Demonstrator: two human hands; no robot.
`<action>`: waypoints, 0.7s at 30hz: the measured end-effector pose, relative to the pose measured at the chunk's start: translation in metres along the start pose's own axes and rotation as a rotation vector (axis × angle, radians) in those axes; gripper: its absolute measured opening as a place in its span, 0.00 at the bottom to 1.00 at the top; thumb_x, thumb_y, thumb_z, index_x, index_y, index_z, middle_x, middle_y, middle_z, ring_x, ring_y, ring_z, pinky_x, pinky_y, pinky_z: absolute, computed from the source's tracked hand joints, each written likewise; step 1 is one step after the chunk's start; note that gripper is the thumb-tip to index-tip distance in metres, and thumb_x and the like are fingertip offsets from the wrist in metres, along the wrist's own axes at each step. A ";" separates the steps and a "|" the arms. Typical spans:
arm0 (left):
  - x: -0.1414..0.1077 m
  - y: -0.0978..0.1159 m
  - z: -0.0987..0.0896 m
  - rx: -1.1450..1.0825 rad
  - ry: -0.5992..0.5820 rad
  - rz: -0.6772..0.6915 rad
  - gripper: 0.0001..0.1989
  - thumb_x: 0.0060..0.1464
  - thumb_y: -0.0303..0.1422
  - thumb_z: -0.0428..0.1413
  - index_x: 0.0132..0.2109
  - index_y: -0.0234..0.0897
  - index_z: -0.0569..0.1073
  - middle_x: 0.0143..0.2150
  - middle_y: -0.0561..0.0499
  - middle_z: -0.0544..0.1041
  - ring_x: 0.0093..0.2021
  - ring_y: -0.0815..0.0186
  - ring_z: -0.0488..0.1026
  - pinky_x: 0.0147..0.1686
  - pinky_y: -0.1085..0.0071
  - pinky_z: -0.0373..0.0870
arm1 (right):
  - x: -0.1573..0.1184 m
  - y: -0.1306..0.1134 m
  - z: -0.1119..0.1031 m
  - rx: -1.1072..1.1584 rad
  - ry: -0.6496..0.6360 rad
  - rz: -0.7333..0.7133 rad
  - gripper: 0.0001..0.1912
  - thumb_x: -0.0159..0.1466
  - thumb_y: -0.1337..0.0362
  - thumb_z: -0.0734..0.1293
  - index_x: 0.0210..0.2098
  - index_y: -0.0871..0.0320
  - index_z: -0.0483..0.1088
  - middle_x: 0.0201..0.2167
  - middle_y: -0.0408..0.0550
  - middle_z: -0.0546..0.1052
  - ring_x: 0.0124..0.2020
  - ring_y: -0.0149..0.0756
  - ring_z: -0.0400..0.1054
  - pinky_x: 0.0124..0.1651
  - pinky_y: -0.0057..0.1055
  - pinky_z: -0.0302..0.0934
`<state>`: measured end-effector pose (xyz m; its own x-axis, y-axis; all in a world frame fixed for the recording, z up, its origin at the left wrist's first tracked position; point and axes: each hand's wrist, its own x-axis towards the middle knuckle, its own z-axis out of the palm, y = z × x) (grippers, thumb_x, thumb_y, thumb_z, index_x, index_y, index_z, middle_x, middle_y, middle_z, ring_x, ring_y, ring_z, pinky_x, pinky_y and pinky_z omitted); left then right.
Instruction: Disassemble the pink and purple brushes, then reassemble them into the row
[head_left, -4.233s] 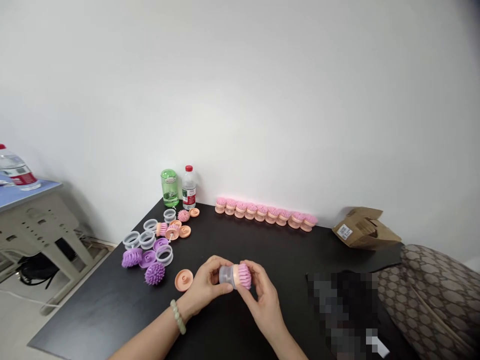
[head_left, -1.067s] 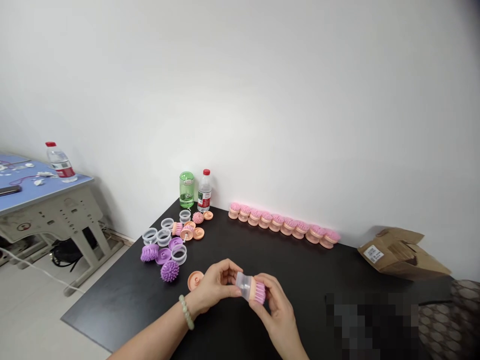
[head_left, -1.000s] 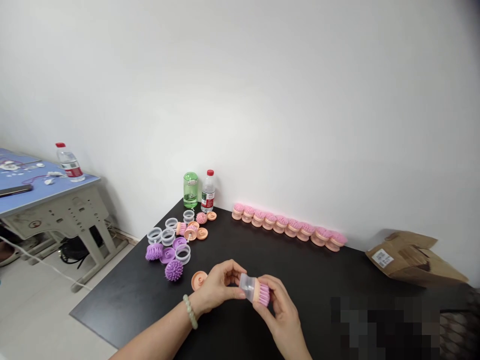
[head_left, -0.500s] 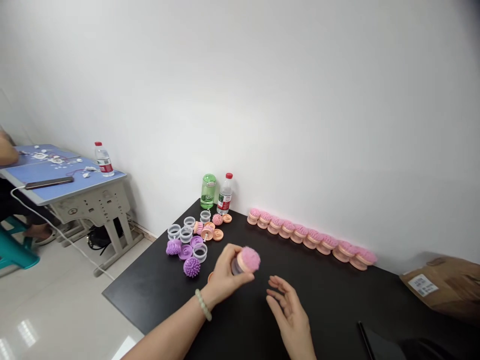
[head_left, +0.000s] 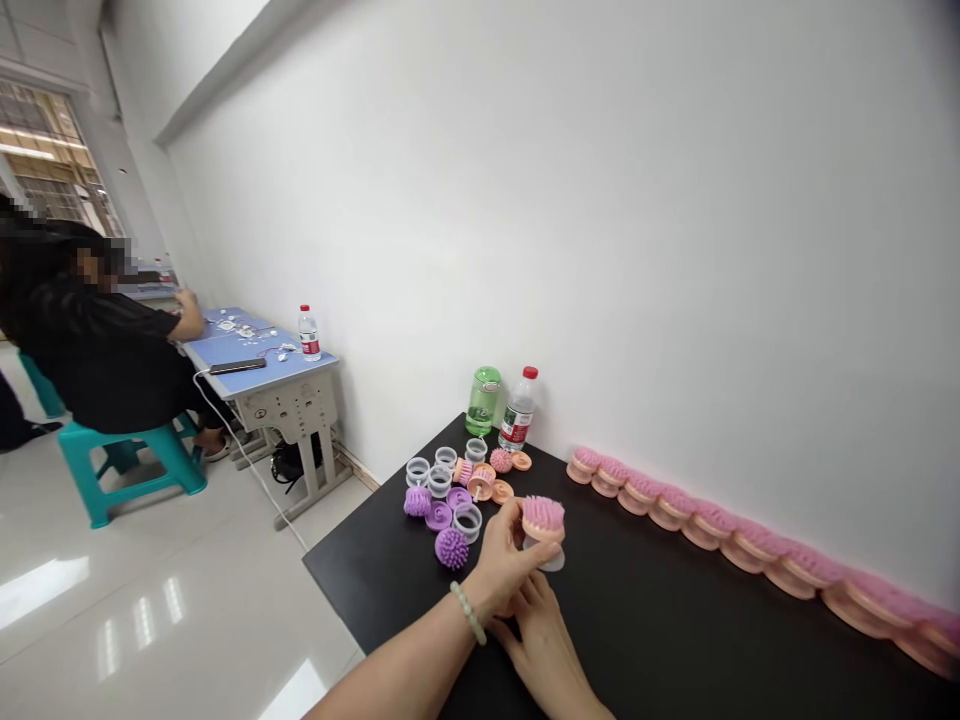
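My left hand (head_left: 504,560) is closed around a small round dish brush (head_left: 543,518), with pink bristles facing up, a peach collar and a translucent base. My right hand (head_left: 544,630) reaches under the left wrist, and its fingertips are hidden behind the left hand. Left of the hands lie loose brush parts: a purple bristle head (head_left: 451,548), another purple head (head_left: 417,501), purple discs (head_left: 439,516), translucent rings (head_left: 467,523), and peach pieces (head_left: 502,491). A row of pink-topped brushes (head_left: 675,503) stands along the wall.
A green bottle (head_left: 483,402) and a water bottle (head_left: 517,410) stand at the back corner of the black table (head_left: 637,640). To the left, a person in black sits on a teal stool (head_left: 142,465) at a blue desk (head_left: 259,378), with a cable hanging down.
The view has swung left, bringing the seated person into sight. My right hand has moved from beside the brush to beneath my left wrist. My left hand still holds the brush, now more upright.
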<state>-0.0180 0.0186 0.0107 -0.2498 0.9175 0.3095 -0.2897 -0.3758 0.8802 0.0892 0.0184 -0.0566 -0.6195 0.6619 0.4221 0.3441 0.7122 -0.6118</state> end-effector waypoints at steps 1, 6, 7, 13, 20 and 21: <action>-0.001 0.000 0.000 -0.020 -0.008 -0.011 0.27 0.39 0.44 0.71 0.42 0.35 0.72 0.37 0.51 0.72 0.39 0.62 0.69 0.42 0.69 0.64 | -0.001 -0.003 -0.003 0.010 0.003 -0.004 0.20 0.54 0.73 0.69 0.46 0.50 0.76 0.46 0.50 0.79 0.50 0.54 0.71 0.52 0.50 0.69; -0.007 0.005 0.005 -0.142 -0.045 -0.178 0.28 0.39 0.40 0.72 0.45 0.36 0.71 0.39 0.50 0.74 0.40 0.63 0.71 0.42 0.69 0.65 | -0.025 -0.003 -0.033 0.037 0.083 0.118 0.20 0.54 0.72 0.69 0.46 0.52 0.74 0.44 0.49 0.78 0.48 0.49 0.73 0.51 0.43 0.70; -0.008 0.005 0.006 -0.146 -0.061 -0.207 0.28 0.39 0.39 0.72 0.45 0.36 0.71 0.39 0.51 0.74 0.39 0.63 0.71 0.41 0.69 0.65 | -0.031 -0.001 -0.040 0.029 0.110 0.161 0.20 0.54 0.71 0.70 0.46 0.51 0.73 0.44 0.49 0.78 0.47 0.48 0.74 0.50 0.42 0.70; -0.016 0.000 0.014 -0.164 -0.234 -0.368 0.28 0.36 0.36 0.74 0.43 0.34 0.73 0.37 0.52 0.74 0.37 0.66 0.70 0.40 0.70 0.64 | -0.057 0.009 -0.075 -0.030 0.321 0.388 0.23 0.50 0.67 0.73 0.45 0.50 0.71 0.39 0.44 0.78 0.39 0.45 0.75 0.40 0.38 0.71; -0.025 -0.011 0.023 -0.100 -0.299 -0.486 0.29 0.32 0.36 0.75 0.41 0.34 0.73 0.35 0.53 0.74 0.36 0.67 0.69 0.38 0.72 0.62 | -0.059 -0.001 -0.089 -0.027 0.404 0.436 0.29 0.45 0.70 0.75 0.46 0.50 0.71 0.42 0.45 0.77 0.45 0.48 0.73 0.46 0.42 0.70; -0.025 -0.011 0.024 -0.102 -0.302 -0.495 0.29 0.31 0.36 0.76 0.40 0.34 0.72 0.35 0.53 0.74 0.36 0.67 0.69 0.38 0.72 0.62 | -0.058 -0.002 -0.089 -0.019 0.414 0.434 0.30 0.44 0.70 0.75 0.47 0.50 0.70 0.42 0.45 0.77 0.45 0.48 0.73 0.47 0.42 0.70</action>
<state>0.0136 0.0033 0.0016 0.2080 0.9777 -0.0274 -0.3959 0.1098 0.9117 0.1872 -0.0011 -0.0201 -0.0943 0.9264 0.3645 0.5191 0.3581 -0.7761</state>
